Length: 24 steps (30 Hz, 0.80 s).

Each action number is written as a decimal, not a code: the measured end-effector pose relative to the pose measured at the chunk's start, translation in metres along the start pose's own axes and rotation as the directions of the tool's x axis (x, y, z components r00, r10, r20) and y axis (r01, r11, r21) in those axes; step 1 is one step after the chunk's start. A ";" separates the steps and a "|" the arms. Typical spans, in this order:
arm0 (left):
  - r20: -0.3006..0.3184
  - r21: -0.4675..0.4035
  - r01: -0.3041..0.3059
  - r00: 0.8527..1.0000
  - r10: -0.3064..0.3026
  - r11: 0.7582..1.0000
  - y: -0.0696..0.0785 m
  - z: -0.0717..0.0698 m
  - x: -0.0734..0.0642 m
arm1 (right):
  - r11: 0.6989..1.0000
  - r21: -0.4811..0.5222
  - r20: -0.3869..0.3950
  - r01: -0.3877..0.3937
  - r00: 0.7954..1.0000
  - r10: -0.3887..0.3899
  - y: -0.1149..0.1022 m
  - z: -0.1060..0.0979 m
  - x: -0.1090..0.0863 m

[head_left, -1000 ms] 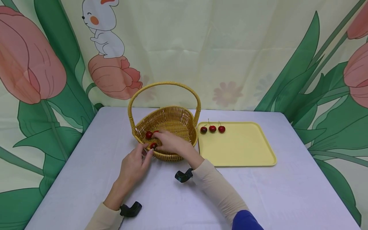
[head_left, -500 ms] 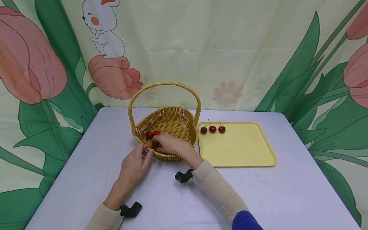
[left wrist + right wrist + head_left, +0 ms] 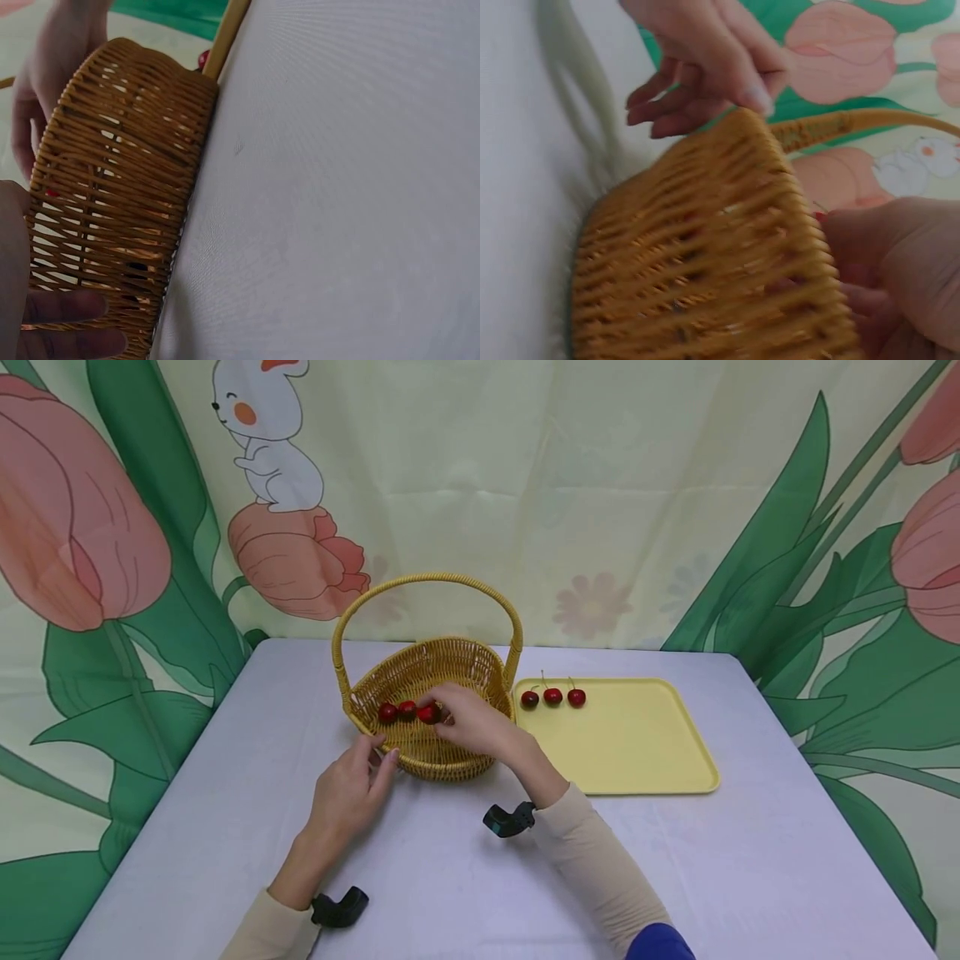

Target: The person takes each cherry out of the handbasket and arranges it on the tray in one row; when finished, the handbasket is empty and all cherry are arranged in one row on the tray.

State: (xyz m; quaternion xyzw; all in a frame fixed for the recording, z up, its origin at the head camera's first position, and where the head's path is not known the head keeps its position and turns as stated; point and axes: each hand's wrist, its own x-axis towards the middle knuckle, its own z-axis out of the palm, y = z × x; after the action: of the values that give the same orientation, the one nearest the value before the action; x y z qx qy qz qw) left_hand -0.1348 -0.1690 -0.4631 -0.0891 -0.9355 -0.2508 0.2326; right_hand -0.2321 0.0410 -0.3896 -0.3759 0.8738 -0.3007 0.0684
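A wicker basket (image 3: pixel 442 768) with a tall arched handle stands at mid-table. My left hand (image 3: pixel 351 785) holds its near left rim; in the right wrist view the left thumb lies on the rim with the fingers outside it. Over the basket's inside, my right hand (image 3: pixel 476 722) pinches a dark red cherry (image 3: pixel 429 714) between thumb and fingers. To the left of that are two more cherries, one (image 3: pixel 387 712) by the left wall and another (image 3: pixel 407 710) beside it. The basket's woven side (image 3: pixel 120 165) hides most of the right hand's fingertips in the left wrist view.
A yellow tray (image 3: pixel 622 752) lies right beside the basket. Along its far left edge sit three cherries with stems (image 3: pixel 552 697). A white cloth covers the table (image 3: pixel 420 893), and a printed curtain (image 3: pixel 480 493) hangs behind it.
The right hand has lifted a cherry from the basket's near side and carried it back and right, still over the basket. The left hand stays at the rim.
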 end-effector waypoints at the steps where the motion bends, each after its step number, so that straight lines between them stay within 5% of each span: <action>1: 0.001 -0.001 0.002 1.000 -0.002 1.000 0.000 0.000 0.000 | 1.000 0.011 -0.014 -0.001 1.000 0.001 0.000 -0.003 -0.002; 24: 0.009 -0.005 0.012 1.000 -0.012 1.000 0.001 0.001 0.000 | 0.991 0.041 -0.295 0.128 0.949 -0.110 0.016 -0.045 -0.053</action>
State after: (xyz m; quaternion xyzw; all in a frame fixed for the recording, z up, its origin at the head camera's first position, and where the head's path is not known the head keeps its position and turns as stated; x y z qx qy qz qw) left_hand -0.1346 -0.1677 -0.4632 -0.0853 -0.9364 -0.2544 0.2264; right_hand -0.2203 0.1083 -0.3682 -0.3771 0.8407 -0.3826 -0.0682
